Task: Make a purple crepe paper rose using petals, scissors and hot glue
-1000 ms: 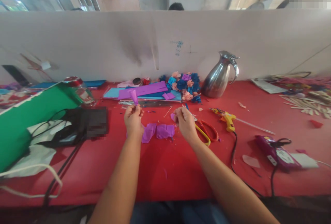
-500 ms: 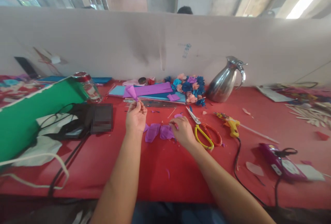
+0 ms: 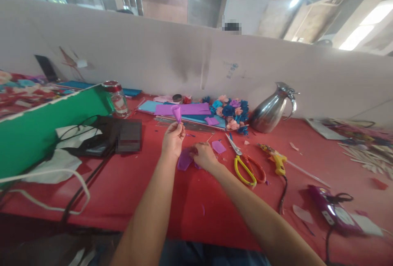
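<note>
My left hand (image 3: 172,140) is raised a little above the red table (image 3: 196,200) and pinches a small rolled purple paper petal (image 3: 177,113) that sticks up from its fingertips. My right hand (image 3: 203,156) rests low on the table, fingers down on a pile of purple paper pieces (image 3: 184,160) between the two hands. One loose purple piece (image 3: 218,147) lies just right of it.
Yellow and red scissors (image 3: 245,167) lie right of my right hand, then a yellow glue gun (image 3: 278,162) with a black cord. Behind are paper sheets (image 3: 184,109), paper flowers (image 3: 231,110), a steel jug (image 3: 272,108) and a jar (image 3: 118,98). A green board (image 3: 37,131) and black bag (image 3: 101,139) are left.
My right hand dropped from a raised position to the table and moved left onto the purple pieces. My left hand kept the rolled petal up. The view tilted.
</note>
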Action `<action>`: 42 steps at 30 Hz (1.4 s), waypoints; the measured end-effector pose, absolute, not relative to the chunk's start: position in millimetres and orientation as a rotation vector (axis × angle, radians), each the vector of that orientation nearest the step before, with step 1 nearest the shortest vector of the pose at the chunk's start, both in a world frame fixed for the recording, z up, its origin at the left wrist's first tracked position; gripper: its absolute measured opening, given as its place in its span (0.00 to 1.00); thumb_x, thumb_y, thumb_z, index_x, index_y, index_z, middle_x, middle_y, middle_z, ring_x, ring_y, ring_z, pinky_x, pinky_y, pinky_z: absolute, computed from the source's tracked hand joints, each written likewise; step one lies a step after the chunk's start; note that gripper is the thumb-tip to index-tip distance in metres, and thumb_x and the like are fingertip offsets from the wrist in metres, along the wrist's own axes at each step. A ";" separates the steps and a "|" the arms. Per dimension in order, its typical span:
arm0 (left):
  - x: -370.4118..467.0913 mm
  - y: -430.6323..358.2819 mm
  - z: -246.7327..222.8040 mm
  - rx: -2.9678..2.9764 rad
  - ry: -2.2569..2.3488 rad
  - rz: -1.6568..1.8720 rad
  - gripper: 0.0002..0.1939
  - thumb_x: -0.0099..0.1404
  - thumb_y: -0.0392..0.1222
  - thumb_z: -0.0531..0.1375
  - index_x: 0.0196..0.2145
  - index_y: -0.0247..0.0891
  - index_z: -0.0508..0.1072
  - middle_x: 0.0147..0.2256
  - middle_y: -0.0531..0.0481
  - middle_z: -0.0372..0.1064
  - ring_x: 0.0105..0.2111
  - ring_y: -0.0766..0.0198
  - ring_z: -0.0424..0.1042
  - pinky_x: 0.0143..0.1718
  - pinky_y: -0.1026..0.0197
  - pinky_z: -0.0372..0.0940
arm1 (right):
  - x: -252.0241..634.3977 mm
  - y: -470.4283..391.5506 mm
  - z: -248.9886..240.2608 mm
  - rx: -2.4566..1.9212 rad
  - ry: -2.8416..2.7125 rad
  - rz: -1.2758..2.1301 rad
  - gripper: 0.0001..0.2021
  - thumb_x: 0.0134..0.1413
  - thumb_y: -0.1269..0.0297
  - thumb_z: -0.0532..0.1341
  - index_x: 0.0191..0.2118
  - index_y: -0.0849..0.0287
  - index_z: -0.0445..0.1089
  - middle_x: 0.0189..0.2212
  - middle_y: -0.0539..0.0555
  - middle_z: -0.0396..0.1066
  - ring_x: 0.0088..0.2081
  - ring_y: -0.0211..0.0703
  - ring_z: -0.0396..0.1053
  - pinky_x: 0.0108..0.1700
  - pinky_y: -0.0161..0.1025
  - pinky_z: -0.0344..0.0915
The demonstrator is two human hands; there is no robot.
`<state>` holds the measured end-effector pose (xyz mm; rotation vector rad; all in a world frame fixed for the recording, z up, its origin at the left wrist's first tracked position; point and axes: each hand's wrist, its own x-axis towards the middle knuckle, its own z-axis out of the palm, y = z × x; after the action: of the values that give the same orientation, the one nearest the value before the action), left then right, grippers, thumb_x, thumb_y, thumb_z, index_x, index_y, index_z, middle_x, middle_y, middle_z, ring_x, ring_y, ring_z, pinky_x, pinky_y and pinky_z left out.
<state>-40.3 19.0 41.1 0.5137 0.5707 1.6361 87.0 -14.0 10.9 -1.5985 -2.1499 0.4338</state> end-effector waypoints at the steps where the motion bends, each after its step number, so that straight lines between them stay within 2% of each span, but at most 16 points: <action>1: -41.4 20.2 39.1 0.497 0.589 1.631 0.07 0.49 0.28 0.66 0.23 0.36 0.73 0.21 0.55 0.67 0.20 0.75 0.63 0.22 0.72 0.55 | 84.8 -12.5 9.7 -1.612 -2.152 0.437 0.04 0.49 0.69 0.63 0.34 0.59 0.75 0.35 0.57 0.77 0.40 0.46 0.72 0.49 0.41 0.58; 6: -46.4 23.4 34.2 0.425 0.651 1.612 0.06 0.50 0.29 0.66 0.25 0.35 0.73 0.20 0.55 0.67 0.19 0.76 0.63 0.20 0.73 0.54 | 83.0 -10.1 9.0 -1.651 -2.144 0.442 0.04 0.50 0.72 0.61 0.32 0.60 0.73 0.35 0.58 0.77 0.40 0.46 0.71 0.47 0.40 0.59; 11: -47.6 22.3 33.6 0.422 0.722 1.574 0.06 0.50 0.30 0.66 0.25 0.35 0.72 0.20 0.55 0.66 0.18 0.76 0.62 0.18 0.73 0.53 | 84.2 -11.8 11.6 -1.656 -2.102 0.465 0.06 0.50 0.75 0.58 0.33 0.59 0.71 0.32 0.55 0.76 0.36 0.43 0.71 0.38 0.35 0.60; 16: -48.3 22.3 33.4 0.419 0.738 1.570 0.07 0.48 0.30 0.67 0.25 0.35 0.72 0.20 0.56 0.65 0.18 0.76 0.61 0.18 0.73 0.53 | 87.3 -12.0 9.9 -1.667 -2.041 0.449 0.06 0.51 0.73 0.57 0.35 0.58 0.69 0.29 0.53 0.74 0.33 0.42 0.70 0.34 0.34 0.59; 22: -48.1 21.2 34.6 0.427 0.751 1.574 0.08 0.47 0.32 0.68 0.25 0.35 0.72 0.20 0.56 0.66 0.18 0.76 0.62 0.18 0.73 0.53 | 88.2 -17.2 2.5 -1.434 -1.749 0.445 0.05 0.52 0.71 0.55 0.34 0.56 0.67 0.29 0.51 0.73 0.32 0.42 0.69 0.35 0.36 0.61; 27: -48.2 21.1 34.3 0.451 0.785 1.569 0.11 0.45 0.34 0.69 0.27 0.36 0.72 0.20 0.56 0.67 0.18 0.75 0.63 0.18 0.72 0.54 | 87.6 -25.6 9.8 -1.252 -1.448 0.350 0.07 0.56 0.64 0.53 0.35 0.57 0.67 0.32 0.53 0.72 0.36 0.43 0.68 0.41 0.40 0.63; 30: -46.9 20.8 34.1 0.472 0.816 1.574 0.10 0.46 0.35 0.68 0.27 0.36 0.72 0.21 0.56 0.68 0.18 0.75 0.64 0.19 0.72 0.54 | 93.2 -29.7 21.5 -1.181 -1.338 0.496 0.08 0.55 0.62 0.55 0.36 0.58 0.68 0.33 0.54 0.72 0.35 0.42 0.68 0.40 0.39 0.64; 35: -37.3 17.4 35.0 0.591 0.867 1.571 0.08 0.49 0.35 0.65 0.28 0.35 0.70 0.22 0.54 0.71 0.19 0.74 0.67 0.19 0.71 0.52 | 114.8 -31.3 25.9 -1.104 -1.106 0.817 0.11 0.45 0.62 0.62 0.36 0.59 0.69 0.31 0.52 0.72 0.33 0.41 0.69 0.39 0.40 0.65; 42: -15.0 3.9 39.1 0.965 0.879 1.576 0.13 0.54 0.36 0.60 0.38 0.41 0.63 0.23 0.57 0.71 0.19 0.68 0.70 0.22 0.68 0.54 | 131.8 -32.7 15.0 -1.012 -0.915 1.037 0.12 0.40 0.62 0.64 0.34 0.58 0.68 0.29 0.50 0.72 0.30 0.39 0.70 0.35 0.39 0.67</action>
<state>-15.0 3.9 39.1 0.9655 0.8786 1.5758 131.8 -32.7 15.0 -1.0119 -0.9147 1.0368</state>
